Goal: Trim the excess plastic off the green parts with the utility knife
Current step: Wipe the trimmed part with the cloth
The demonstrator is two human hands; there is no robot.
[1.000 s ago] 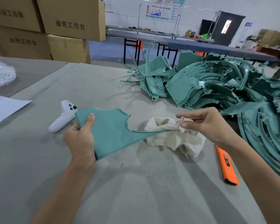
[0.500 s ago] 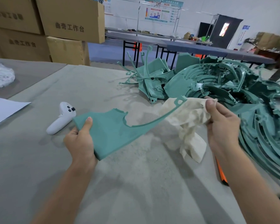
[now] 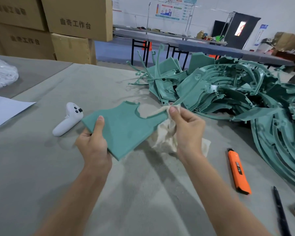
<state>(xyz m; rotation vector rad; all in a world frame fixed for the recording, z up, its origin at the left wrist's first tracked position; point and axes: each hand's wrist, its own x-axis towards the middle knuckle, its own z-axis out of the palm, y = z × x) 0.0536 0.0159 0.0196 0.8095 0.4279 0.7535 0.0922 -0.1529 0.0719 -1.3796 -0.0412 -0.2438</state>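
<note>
Holding the part (image 3: 126,126) just above the table (image 3: 41,167), in front of us and between our two hands, we present its broad face upward so face and edges are easy to reach. Our left hand (image 3: 94,147) grips the near left corner, thumb laid on top and fingers curled underneath, which steadies the wide end. Our right hand (image 3: 187,130) pinches a cloth (image 3: 167,135) round the thin arm running off the part's far right, thumb and fingers closed on the fabric. We judge this to be wiping rather than cutting, since the cloth wraps the arm and the rest of it hangs below.

The part is a matte green plastic sheet, broad at our left, with a scooped cut-out along its far edge and small ragged nubs beside it, which look like excess to trim. It tapers into the narrow curved arm, which we expect would flex if pressed.

The knife (image 3: 238,172) lies on the table to our right, apart from both hands; whether its blade is out we cannot tell. We reckon it waits there so the right hand can drop the cloth and take it up. Beyond, a pile (image 3: 237,92) of like green parts heaps at the far right. A white controller (image 3: 68,120) rests near the part's left corner.
</note>
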